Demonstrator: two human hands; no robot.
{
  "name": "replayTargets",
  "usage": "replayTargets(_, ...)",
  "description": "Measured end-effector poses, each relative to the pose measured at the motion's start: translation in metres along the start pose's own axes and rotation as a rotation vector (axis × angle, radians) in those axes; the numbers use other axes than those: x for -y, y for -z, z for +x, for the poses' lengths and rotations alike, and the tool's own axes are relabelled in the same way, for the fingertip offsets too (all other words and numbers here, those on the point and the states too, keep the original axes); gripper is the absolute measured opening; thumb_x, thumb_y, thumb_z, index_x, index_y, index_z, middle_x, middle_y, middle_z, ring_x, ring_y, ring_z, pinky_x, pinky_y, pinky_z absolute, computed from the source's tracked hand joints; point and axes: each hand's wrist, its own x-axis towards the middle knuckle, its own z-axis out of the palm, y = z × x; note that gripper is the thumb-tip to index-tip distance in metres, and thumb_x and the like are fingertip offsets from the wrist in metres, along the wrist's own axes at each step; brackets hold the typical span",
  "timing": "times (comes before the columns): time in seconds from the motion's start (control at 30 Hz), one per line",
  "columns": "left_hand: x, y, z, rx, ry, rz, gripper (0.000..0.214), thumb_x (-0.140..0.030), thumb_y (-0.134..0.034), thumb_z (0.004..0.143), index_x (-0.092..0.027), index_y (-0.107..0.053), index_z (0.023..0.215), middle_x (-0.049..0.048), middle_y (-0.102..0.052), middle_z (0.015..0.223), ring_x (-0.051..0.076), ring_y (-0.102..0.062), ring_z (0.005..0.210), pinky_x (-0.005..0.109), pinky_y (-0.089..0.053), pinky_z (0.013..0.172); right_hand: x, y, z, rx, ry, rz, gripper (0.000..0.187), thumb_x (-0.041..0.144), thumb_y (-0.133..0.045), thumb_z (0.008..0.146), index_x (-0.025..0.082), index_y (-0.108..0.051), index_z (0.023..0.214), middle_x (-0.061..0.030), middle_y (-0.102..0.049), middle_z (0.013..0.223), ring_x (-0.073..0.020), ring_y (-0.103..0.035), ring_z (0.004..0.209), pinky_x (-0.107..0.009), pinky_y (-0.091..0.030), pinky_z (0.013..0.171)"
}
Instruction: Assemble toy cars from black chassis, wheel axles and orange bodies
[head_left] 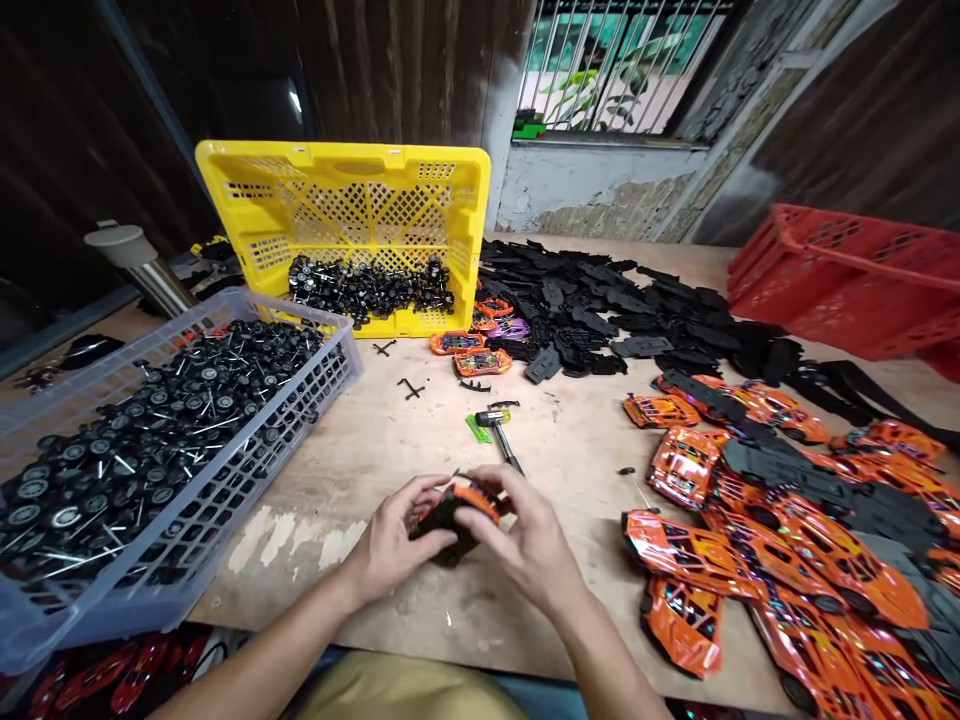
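Observation:
Between my two hands, over the front of the table, is an orange and black toy car (474,497), tilted with a dark side toward me. My left hand (397,535) grips its left end, thumb across the dark part. Wrapped round the right end is my right hand (525,530), its thumb pressed on the near side. Fingers cover much of the car, so its far side is hidden. Just beyond the hands lies a small hammer (497,428), beside a green piece (478,430).
At left stands a clear crate (300,395) of wheels on axles. A yellow basket (352,200), tipped on its side, holds small wheels. Black chassis plates (585,310) are heaped at the back. Orange toy cars (690,550) pile up at right, with a red crate (840,285) behind.

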Motion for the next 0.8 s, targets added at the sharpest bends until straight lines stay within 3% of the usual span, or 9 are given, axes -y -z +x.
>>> replayTargets(0.07,-0.008,-0.003,0.002,0.047,0.128,-0.179,0.043,-0.036,-0.069,0.081,-0.015,-0.059,0.117,0.0088,-0.07,0.106,0.018,-0.066,0.095,0.026,-0.05,0.083,-0.007,0.004,0.0,-0.037,-0.06,0.014,0.04,0.046,-0.053,0.092,0.022,-0.054,0.125,-0.0094,-0.059,0.111,-0.0215,-0.06,0.101,-0.035,-0.05,0.088)
replayTargets(0.2,-0.017,-0.004,0.005,0.164,0.422,-0.392,0.044,-0.051,-0.06,0.085,-0.009,-0.068,0.095,0.0056,-0.069,0.068,0.009,-0.056,0.047,0.018,-0.04,0.045,-0.017,0.007,-0.001,0.082,0.118,0.08,0.064,0.061,-0.062,0.081,0.027,-0.051,0.134,-0.0113,-0.044,0.133,-0.0273,-0.042,0.129,-0.041,-0.038,0.106)
replayTargets(0.37,-0.012,-0.002,0.004,0.186,0.471,-0.493,0.04,-0.046,-0.068,0.08,-0.007,-0.073,0.088,0.0073,-0.072,0.07,0.01,-0.062,0.056,0.017,-0.046,0.056,-0.023,0.004,-0.003,0.186,0.189,0.173,0.052,0.038,-0.079,0.075,0.03,-0.057,0.121,-0.0055,-0.059,0.113,-0.0206,-0.056,0.11,-0.034,-0.045,0.096)
replayTargets(0.73,-0.004,0.001,0.004,0.228,0.514,-0.584,0.042,-0.045,-0.07,0.078,-0.008,-0.074,0.1,0.0093,-0.074,0.078,0.014,-0.066,0.06,0.025,-0.054,0.064,-0.017,0.0,-0.004,0.189,0.206,0.118,0.045,0.033,-0.074,0.08,0.028,-0.057,0.122,-0.0072,-0.061,0.11,-0.0211,-0.059,0.106,-0.035,-0.049,0.091)
replayTargets(0.8,-0.003,0.002,0.005,0.242,0.536,-0.577,0.043,-0.045,-0.068,0.08,-0.008,-0.073,0.1,0.0095,-0.074,0.077,0.014,-0.067,0.059,0.022,-0.052,0.057,-0.019,-0.001,-0.006,0.173,0.2,0.106,0.044,0.032,-0.074,0.081,0.027,-0.057,0.122,-0.0073,-0.061,0.109,-0.0211,-0.06,0.104,-0.035,-0.05,0.089)
